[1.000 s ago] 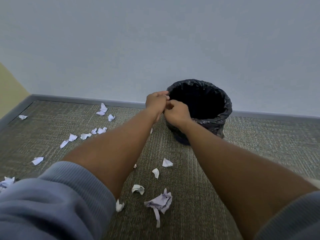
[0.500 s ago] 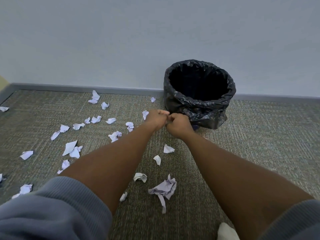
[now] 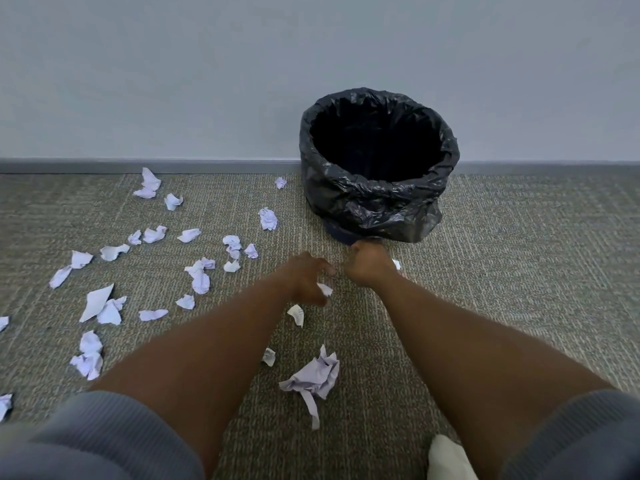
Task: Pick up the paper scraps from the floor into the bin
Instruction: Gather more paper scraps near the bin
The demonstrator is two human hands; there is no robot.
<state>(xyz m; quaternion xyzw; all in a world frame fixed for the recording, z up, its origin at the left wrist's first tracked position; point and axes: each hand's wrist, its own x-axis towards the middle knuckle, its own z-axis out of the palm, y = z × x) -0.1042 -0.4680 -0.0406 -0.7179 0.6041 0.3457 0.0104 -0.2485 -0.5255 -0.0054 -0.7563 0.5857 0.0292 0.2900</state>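
A bin lined with a black bag (image 3: 374,206) stands on the carpet against the wall, its inside dark. Pale lilac paper scraps lie scattered on the floor, mostly to the left (image 3: 199,277). My left hand (image 3: 306,278) hovers low in front of the bin, fingers apart and curled around a small scrap (image 3: 325,289) that lies on the carpet. My right hand (image 3: 369,266) is a closed fist just beside it, close to the bin's base; nothing shows in it. A tiny scrap (image 3: 397,264) lies at its right side.
A large crumpled scrap (image 3: 317,375) and two small ones (image 3: 296,314) lie between my forearms. A grey skirting strip (image 3: 138,166) runs along the wall. A white object (image 3: 446,459) shows at the bottom edge. Bare carpet (image 3: 536,271) extends right of the bin.
Both hands have dropped from the bin's rim to the floor in front of it and parted. The left hand has spread its fingers over a scrap. The view has tilted down.
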